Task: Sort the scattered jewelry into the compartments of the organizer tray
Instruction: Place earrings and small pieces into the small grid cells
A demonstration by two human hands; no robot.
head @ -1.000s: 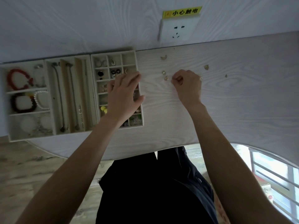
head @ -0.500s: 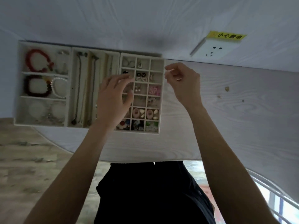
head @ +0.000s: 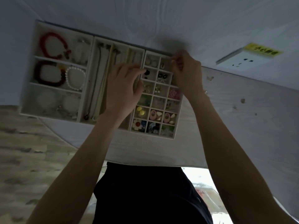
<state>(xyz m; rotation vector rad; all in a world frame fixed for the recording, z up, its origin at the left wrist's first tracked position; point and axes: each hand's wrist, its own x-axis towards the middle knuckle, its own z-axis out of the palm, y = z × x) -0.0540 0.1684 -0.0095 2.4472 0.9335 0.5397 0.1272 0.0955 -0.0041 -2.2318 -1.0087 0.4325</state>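
Organizer tray (head: 84, 94): three joined sections, set at the far left of the surface against the wall. Left section holds a red bracelet (head: 53, 45), a dark red bracelet (head: 48, 75), a pearl bracelet (head: 76, 79). Middle section: necklaces (head: 97, 81) laid lengthwise in long slots. Right grid section: most cells filled with small earrings and charms, among them yellow studs (head: 140, 110) and pink pieces (head: 152, 114).

Progress, by judgement: largely done; a delivery to the grid's far right corner is in hand.

Remaining: a few small pieces (head: 242, 100) scattered on the surface, right of the tray, well apart from it.

Right hand (head: 187, 73): fingers curled in a pinch over the top right cells; the item pinched is too small and blurred to name.

Left hand (head: 123, 88): fingers relaxed, spread, hovering across the necklace slots and the grid's left edge, grasping nothing visible.

Surface (head: 242, 135): pale wood grain, rounded near edge.

Room: white wall, wall socket (head: 241, 61) with yellow label (head: 262, 50), wood-look floor below.
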